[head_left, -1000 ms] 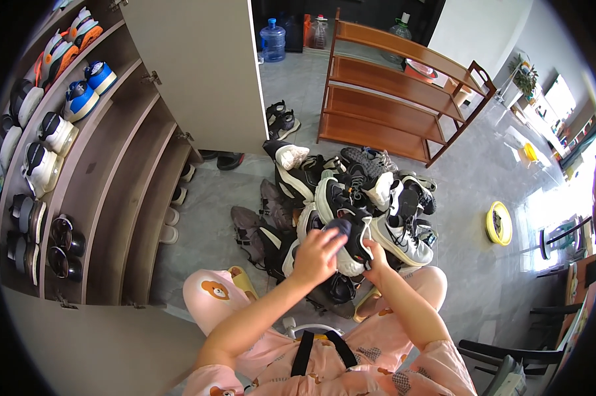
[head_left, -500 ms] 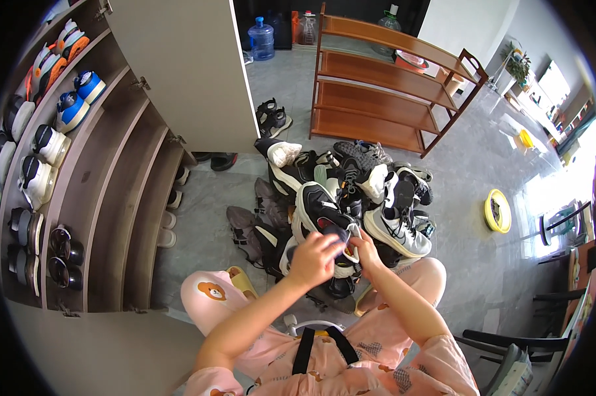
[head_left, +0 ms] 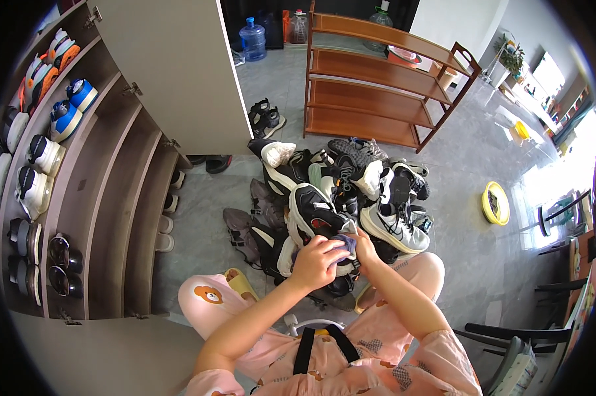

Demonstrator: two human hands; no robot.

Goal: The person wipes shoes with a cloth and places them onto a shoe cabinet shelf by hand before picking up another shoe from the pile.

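The left hand point(head_left: 316, 262), fingers curled, has hold of a dark cloth point(head_left: 345, 245) against a black-and-white sneaker point(head_left: 311, 203) at the centre of the frame. The right hand point(head_left: 364, 249) is closed around the near end of that sneaker, its fingers partly hidden. Beneath and beyond both hands, a shoe pile point(head_left: 358, 153) covers the grey tiled floor point(head_left: 456, 218). At left, an open shoe cabinet point(head_left: 110, 218) holds blue sneakers point(head_left: 65, 120) and other pairs. A brown wooden shoe rack point(head_left: 370, 99) stands at upper centre; a yellow basin point(head_left: 506, 204) sits right of centre.
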